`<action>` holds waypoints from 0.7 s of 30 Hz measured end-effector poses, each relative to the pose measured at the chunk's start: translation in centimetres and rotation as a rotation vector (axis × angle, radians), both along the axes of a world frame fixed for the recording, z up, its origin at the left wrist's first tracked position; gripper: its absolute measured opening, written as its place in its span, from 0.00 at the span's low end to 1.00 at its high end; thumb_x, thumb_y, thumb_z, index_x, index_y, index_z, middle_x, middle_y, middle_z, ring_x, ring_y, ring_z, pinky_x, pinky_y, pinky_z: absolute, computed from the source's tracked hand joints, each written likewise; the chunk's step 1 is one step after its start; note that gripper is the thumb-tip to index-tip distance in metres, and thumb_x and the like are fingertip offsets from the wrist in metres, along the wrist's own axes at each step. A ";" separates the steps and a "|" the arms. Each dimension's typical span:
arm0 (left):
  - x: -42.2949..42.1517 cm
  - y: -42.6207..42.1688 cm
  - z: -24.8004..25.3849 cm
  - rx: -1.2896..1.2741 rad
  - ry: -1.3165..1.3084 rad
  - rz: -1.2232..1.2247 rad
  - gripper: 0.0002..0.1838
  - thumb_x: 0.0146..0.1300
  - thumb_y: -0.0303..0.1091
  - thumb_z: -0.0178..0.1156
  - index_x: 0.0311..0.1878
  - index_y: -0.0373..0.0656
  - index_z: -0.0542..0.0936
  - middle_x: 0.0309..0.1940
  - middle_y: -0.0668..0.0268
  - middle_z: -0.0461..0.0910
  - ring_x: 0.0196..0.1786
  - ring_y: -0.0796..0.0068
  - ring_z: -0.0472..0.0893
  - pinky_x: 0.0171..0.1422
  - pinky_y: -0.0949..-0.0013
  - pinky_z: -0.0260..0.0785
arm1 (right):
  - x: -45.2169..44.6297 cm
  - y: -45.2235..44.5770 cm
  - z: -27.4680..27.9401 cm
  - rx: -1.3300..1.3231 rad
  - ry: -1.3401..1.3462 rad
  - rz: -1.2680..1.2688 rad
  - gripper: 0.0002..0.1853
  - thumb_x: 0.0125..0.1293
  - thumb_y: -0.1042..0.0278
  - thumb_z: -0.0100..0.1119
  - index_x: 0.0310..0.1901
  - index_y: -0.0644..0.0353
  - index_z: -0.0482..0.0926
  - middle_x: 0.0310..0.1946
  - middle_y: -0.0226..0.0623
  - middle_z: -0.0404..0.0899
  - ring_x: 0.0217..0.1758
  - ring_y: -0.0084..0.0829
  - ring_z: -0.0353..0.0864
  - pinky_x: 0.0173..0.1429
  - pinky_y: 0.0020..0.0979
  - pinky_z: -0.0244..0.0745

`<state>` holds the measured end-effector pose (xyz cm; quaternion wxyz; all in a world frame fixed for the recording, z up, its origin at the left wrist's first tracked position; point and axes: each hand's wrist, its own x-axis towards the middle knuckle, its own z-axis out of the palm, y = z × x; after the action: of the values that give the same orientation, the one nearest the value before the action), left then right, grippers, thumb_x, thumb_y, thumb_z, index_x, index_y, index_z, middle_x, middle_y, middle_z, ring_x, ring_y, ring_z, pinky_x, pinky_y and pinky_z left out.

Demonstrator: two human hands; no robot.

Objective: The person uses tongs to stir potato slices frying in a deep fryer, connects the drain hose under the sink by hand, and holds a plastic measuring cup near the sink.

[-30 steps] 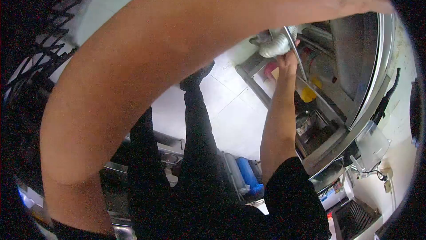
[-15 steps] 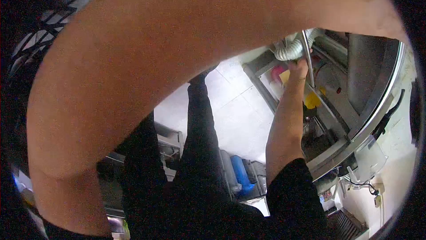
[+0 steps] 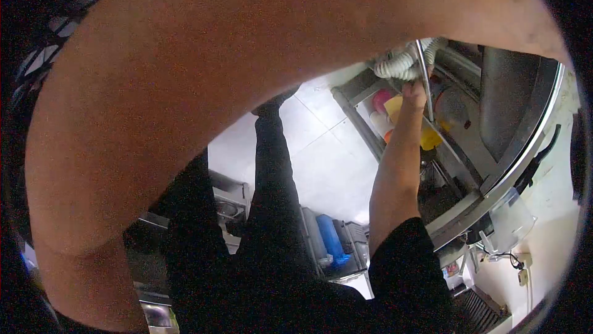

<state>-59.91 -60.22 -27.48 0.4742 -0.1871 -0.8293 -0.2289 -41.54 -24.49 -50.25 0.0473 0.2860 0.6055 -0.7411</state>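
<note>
Two bare arms (image 3: 216, 74); two trouser legs (image 3: 270, 167); one shiny metal rod (image 3: 424, 76); one clear container (image 3: 514, 218).

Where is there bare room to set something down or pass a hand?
Bare white floor shows between the dark trouser leg and right forearm, above the blue item in the picture. It is crowded around the right hand: ribbed hose, metal rod, yellow item.

Corrugated hose (image 3: 395, 67) is reading off-white with ribbed banding, and the rod (image 3: 425, 77) is showing shiny silver. Sleeve (image 3: 404, 257) and trousers (image 3: 273, 192) are showing solid black; floor tiles (image 3: 315, 148) are reading pale white with thin darker grid lines. Under-counter items (image 3: 430, 138) are showing yellow and pink, the plastic-looking bundle (image 3: 332, 238) bright blue, wall cable (image 3: 509, 257) black.
</note>
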 end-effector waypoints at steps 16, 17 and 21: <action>1.4 0.6 -0.2 -0.029 -0.001 -0.027 0.16 0.60 0.30 0.57 0.50 0.39 0.69 0.47 0.59 0.69 0.55 0.61 0.69 0.58 0.53 0.61 | 0.9 3.5 -3.2 -0.048 -0.061 -0.235 0.22 0.68 0.48 0.47 0.53 0.56 0.70 0.47 0.36 0.74 0.50 0.35 0.74 0.51 0.41 0.73; 1.5 0.6 -0.2 -0.028 -0.002 -0.028 0.16 0.60 0.30 0.57 0.50 0.39 0.69 0.47 0.59 0.69 0.55 0.61 0.69 0.58 0.53 0.61 | 1.2 4.1 -3.8 -0.054 -0.069 -0.255 0.21 0.68 0.48 0.47 0.53 0.56 0.70 0.47 0.36 0.74 0.50 0.35 0.74 0.50 0.41 0.73; 1.5 0.7 0.1 -0.022 0.001 -0.037 0.16 0.60 0.30 0.57 0.51 0.38 0.69 0.47 0.59 0.69 0.55 0.61 0.69 0.58 0.54 0.61 | 2.7 13.6 -10.5 -0.326 -0.227 -0.502 0.18 0.68 0.50 0.48 0.50 0.55 0.72 0.45 0.35 0.75 0.49 0.35 0.74 0.49 0.43 0.73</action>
<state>-58.37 -59.51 -27.34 0.4681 -0.2077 -0.8279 -0.2287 -38.86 -10.87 -60.75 -0.0247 0.4960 0.3801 -0.7804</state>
